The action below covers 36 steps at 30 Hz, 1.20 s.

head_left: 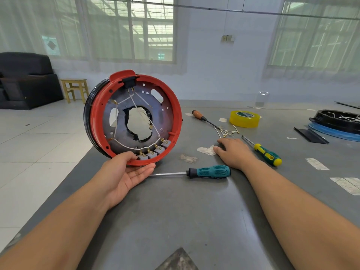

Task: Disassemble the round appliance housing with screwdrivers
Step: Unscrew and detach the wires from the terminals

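The round housing [134, 117], red-rimmed with a black outer shell, stands on edge above the table's left side. Its open inside faces me, showing white wires, a grey plate with a central hole and several grey terminal blocks at the bottom. My left hand [128, 172] holds its lower rim, thumb over the red edge and palm underneath. My right hand [233, 151] lies flat on the grey table [194, 211], fingers straight, holding nothing. A teal-handled screwdriver [208, 171] lies just in front of it. A green-and-yellow screwdriver [267, 153] lies to its right.
An orange-handled screwdriver [202, 117] and a yellow tape roll [245, 118] lie farther back, with loose wire terminals [228, 131] between. A black round housing on blue plastic [339, 121] sits at the far right. Paper scraps [206, 150] dot the table. The table's left edge drops to tiled floor.
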### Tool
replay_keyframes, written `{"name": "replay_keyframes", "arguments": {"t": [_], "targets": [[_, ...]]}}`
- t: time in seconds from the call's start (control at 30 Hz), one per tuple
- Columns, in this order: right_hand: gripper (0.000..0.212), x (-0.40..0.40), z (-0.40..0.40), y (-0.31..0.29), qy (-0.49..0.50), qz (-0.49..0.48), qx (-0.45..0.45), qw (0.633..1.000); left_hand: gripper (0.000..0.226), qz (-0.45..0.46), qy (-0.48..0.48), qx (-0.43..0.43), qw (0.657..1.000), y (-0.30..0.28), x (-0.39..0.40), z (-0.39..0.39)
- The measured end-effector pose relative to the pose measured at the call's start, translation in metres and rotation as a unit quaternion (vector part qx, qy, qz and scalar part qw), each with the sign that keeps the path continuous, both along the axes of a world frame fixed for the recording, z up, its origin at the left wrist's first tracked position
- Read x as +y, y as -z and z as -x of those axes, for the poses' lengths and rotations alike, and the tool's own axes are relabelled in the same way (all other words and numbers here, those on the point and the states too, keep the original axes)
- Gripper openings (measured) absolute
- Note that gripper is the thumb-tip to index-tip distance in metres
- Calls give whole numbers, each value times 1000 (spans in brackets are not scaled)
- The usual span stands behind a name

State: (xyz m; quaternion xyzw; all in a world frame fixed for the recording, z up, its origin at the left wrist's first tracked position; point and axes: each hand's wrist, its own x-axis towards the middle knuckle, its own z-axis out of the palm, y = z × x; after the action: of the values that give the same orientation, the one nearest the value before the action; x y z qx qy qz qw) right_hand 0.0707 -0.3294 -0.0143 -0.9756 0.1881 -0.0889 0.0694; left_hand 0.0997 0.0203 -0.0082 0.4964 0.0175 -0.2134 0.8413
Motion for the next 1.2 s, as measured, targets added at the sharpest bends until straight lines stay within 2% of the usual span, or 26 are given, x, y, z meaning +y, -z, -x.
{"name": "replay_keyframes", "arguments": {"t": [0.17,0.37,0.43,0.53,0.6,0.63,0.73,0.8,0.93,1.2], "targets": [[48,9,12,-7,-15,-96,-113,989,26,-1,-5,-4,1000,-2,-1,2],[35,44,18,-32,-53,-203,-237,949,16,-5,-17,-19,1000,-3,-1,6],[37,60,17,-37,-91,-247,-237,935,17,-7,-21,-31,999,-2,-2,6],[63,83,13,-41,-138,-326,-197,914,24,-13,-18,-43,999,-2,-1,6],[69,92,11,-39,-161,-380,-183,892,29,-23,-5,-49,999,-2,0,5],[62,94,11,-38,-174,-407,-183,878,32,-30,1,-52,998,-2,0,5],[21,99,11,-36,-190,-452,-183,852,45,-49,14,-67,996,-2,0,6],[11,101,11,-37,-177,-479,-178,841,53,-54,14,-75,996,-2,-2,6],[21,104,9,-40,-141,-509,-196,826,59,-52,3,-89,995,-2,-3,8],[25,117,0,-39,-111,-555,-234,791,45,-39,5,-133,990,-5,-10,13]]}}
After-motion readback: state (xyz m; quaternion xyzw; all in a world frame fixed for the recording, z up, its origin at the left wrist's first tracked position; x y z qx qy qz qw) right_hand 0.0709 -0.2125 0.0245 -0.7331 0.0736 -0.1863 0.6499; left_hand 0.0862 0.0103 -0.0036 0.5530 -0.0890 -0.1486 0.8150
